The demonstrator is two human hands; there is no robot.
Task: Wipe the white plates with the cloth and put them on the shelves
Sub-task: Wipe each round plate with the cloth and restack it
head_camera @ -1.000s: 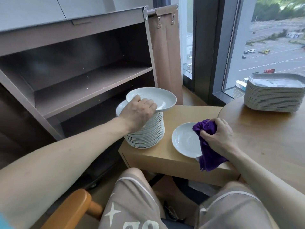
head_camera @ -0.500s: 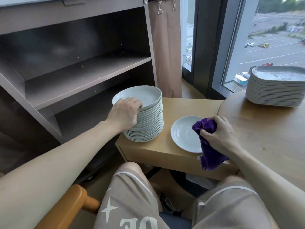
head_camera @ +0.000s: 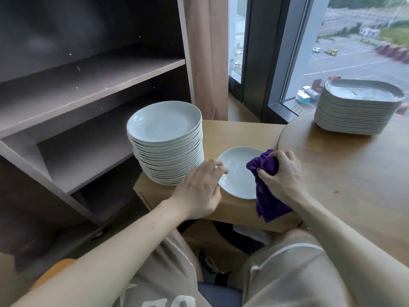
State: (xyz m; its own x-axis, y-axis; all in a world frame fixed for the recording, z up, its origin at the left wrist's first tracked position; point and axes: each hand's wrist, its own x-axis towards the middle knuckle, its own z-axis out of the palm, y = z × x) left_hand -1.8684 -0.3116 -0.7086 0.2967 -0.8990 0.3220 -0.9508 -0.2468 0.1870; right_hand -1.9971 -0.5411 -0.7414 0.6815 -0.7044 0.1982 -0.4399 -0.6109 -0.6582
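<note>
R hand (head_camera: 282, 176) is closed round a bunched purple cloth (head_camera: 270, 207); the wad's top pokes out above the thumb, and the rest hangs below the hand over the tabletop (head_camera: 239, 134) edge. One plate (head_camera: 236, 171) lies flat betw. the two hands, just left of R hand, w/ the cloth over its right rim. Can't tell if the cloth presses the plate or only hovers. L hand (head_camera: 197, 191) is open, fingers loosely spread, holding nothing. Its fingertips are at the plate's left rim, contact unclear. Just beyond L hand, a bit to its left, a tall stack (head_camera: 168, 156) of round plates stands on the same tabletop, near the plate but apart from it. Further left of L hand are the shelves (head_camera: 93, 85): dark boards, and no plate shows on them. Well beyond R hand, to its right, a 2nd stack (head_camera: 354, 111) of squarish plates sits on a round tabletop (head_camera: 358, 178) by the window. Progress, as I judge it: v. early. One plate is set out for wiping and the hands look placed to steady and wipe it, but nothing shows whether it's been wiped yet. Left to do: wipe this one, lift it to the shelves left of L hand, then repeat for the whole stack. The 2nd stack prob. needs doing too, if it counts as part of the job, which I can't tell. So approx. all the work is ahead.
</note>
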